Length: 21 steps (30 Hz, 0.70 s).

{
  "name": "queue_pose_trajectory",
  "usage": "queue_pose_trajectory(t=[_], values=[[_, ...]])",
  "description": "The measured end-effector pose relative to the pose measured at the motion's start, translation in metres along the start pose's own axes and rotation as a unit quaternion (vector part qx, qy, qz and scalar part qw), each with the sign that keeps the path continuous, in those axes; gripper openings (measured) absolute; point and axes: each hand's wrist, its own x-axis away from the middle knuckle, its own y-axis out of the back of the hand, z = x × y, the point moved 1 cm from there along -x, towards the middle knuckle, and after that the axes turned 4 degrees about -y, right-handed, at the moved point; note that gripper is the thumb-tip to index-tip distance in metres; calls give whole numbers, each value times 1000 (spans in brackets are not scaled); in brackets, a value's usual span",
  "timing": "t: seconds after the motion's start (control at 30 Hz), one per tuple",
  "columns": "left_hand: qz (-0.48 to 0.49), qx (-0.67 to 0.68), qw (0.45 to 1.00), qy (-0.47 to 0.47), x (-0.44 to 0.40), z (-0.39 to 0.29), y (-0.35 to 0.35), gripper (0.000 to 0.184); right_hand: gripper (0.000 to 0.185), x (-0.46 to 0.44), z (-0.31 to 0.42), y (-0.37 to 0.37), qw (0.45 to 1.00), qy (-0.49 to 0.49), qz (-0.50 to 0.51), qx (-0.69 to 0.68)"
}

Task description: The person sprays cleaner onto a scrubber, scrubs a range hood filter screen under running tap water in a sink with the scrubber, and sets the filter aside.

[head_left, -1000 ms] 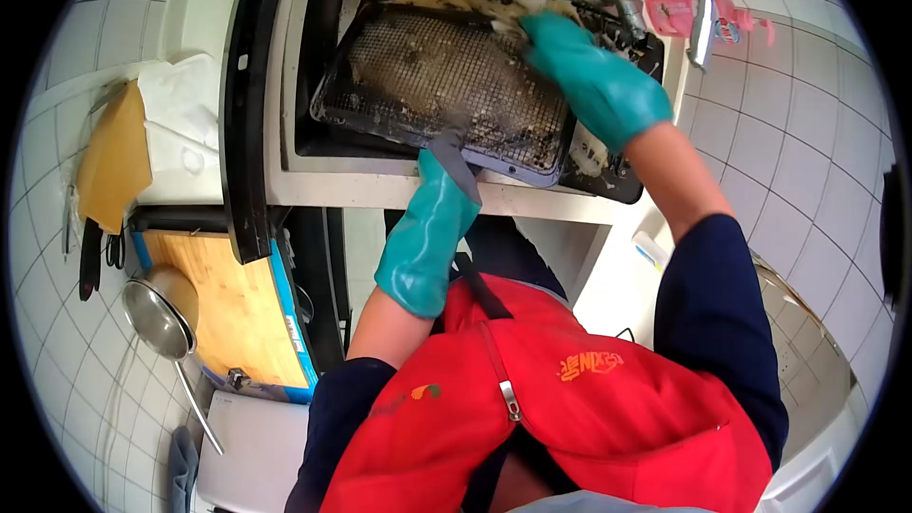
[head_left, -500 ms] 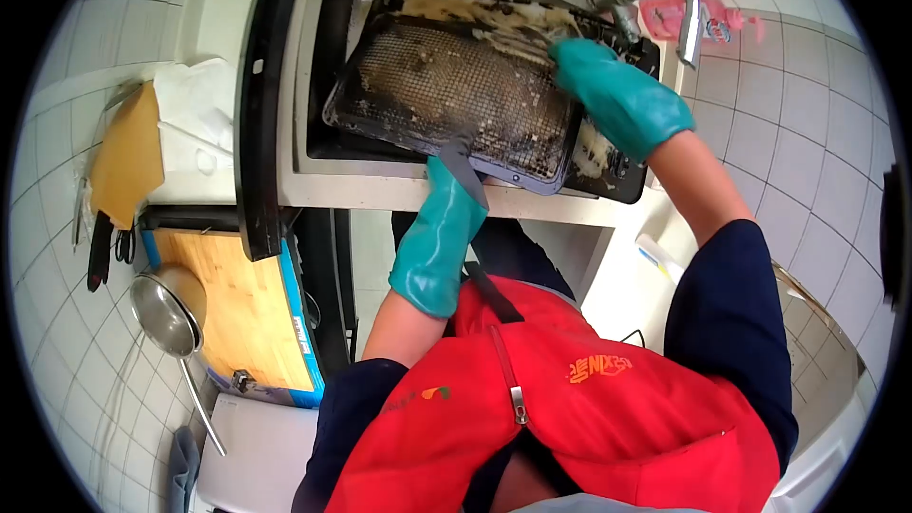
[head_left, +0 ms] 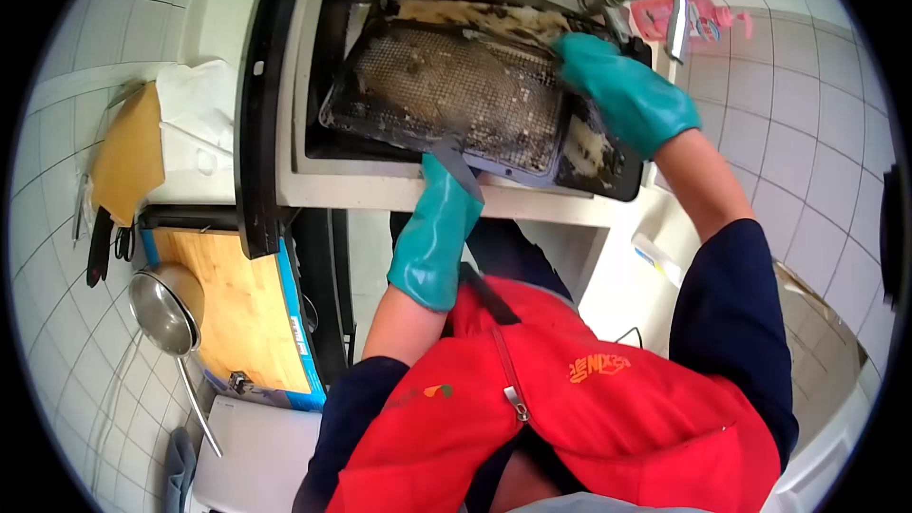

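Note:
A grimy rectangular mesh filter panel [head_left: 456, 95] lies tilted across a dark sink [head_left: 328, 47], over a black panel [head_left: 622, 169] smeared with yellowish grease. My left hand [head_left: 435, 233], in a green rubber glove, is closed at the panel's near edge. A dark grey flat piece [head_left: 458, 169] shows at its fingers; I cannot tell whether it is a tool or the glove's dirty side. My right hand [head_left: 622, 90], in a matching glove, is at the panel's far right corner. Its fingers are curled downward, and whatever they hold is hidden.
A faucet [head_left: 655, 0] reaches over the sink's right end, beside a pink bottle or pack [head_left: 708, 17]. At the left are a black door edge [head_left: 261, 114], a wooden cutting board [head_left: 233, 304] and a hanging metal ladle or strainer [head_left: 161, 313]. White tiled walls surround the counter.
My right hand has shifted slightly, and the pale streaks at its fingertips show less. My left hand stays at the panel's near edge. The whole view has moved a little.

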Motion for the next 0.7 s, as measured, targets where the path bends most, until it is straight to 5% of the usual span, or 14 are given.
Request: queue_pose_trajectory(t=[0.07,0.1,0.13,0.2,0.3,0.37,0.4,0.43,0.57,0.67,0.7], values=[[5,10,1000,-8,0,-1,-7,40,39,14,56,29,997,3,-82,-7],[13,34,999,-14,-4,6,7,35,41,28,55,20,989,75,-123,-18],[65,-26,998,4,-10,11,17,52,49,42,55,12,975,147,-163,-23],[39,-26,998,36,1,24,28,51,36,24,19,-18,964,212,-152,44],[9,-16,998,67,11,11,12,49,32,26,-20,-13,996,-60,67,-10],[-8,-1,997,78,19,-2,-2,47,35,20,-61,-32,998,9,55,16],[14,-23,998,-52,17,2,-9,43,37,5,-36,-10,1000,14,5,-4],[19,-18,998,-60,17,-3,-15,43,39,-1,-12,-1,999,13,-33,-32],[21,26,999,13,1,1,3,33,53,-40,49,-24,989,58,-83,-106],[-39,7,999,21,39,-2,-1,32,50,20,-30,-52,967,206,-141,-51],[-59,-29,997,37,37,-6,-7,35,48,16,-45,-56,989,122,-77,-22]])
